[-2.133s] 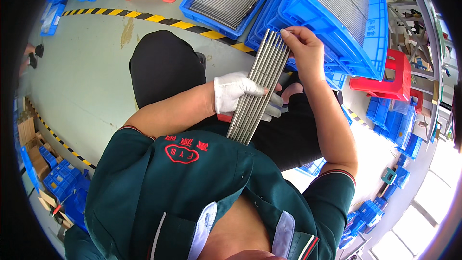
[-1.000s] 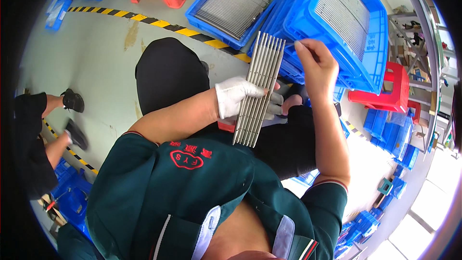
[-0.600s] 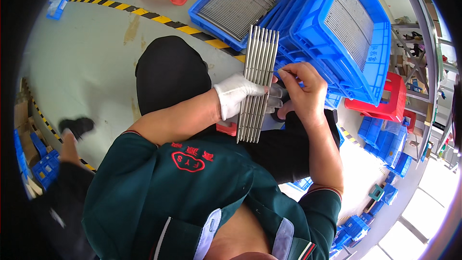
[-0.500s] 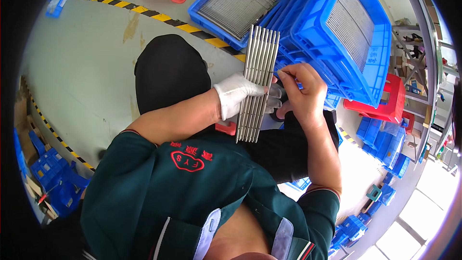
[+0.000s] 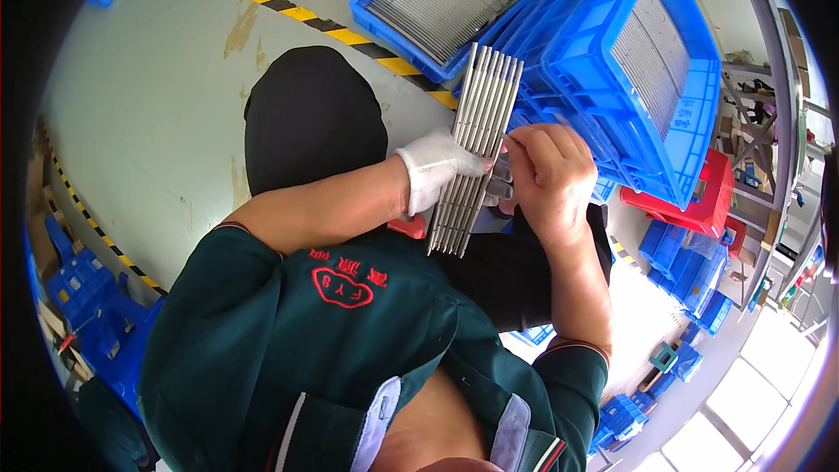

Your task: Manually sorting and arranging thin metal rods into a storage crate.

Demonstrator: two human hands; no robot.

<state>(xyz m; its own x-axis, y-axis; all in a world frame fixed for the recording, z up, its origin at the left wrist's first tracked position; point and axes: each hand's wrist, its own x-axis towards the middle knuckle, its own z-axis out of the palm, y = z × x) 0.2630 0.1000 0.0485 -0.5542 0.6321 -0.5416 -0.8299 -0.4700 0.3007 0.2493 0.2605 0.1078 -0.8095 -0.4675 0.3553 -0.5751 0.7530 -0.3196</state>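
My left hand, in a white glove, is closed around a flat row of several slim silver metal rods. The rods lie side by side and slant over my lap, their far ends leaning right. My bare right hand is at the right edge of the row, thumb and fingers pinched together. Whatever sits in that pinch is too small or hidden to make out. The gloved fingertips show beyond the rods, close to my right hand.
A blue crate filled with similar rods is on the floor ahead. Right of it, stacked blue crates hold more rods on top. A red stool stands by the stack, near metal shelving. Black-yellow tape crosses the floor.
My right hand has turned and closed in against the rods' right edge. The rods' far ends have shifted slightly right, with my left hand still gripping them.
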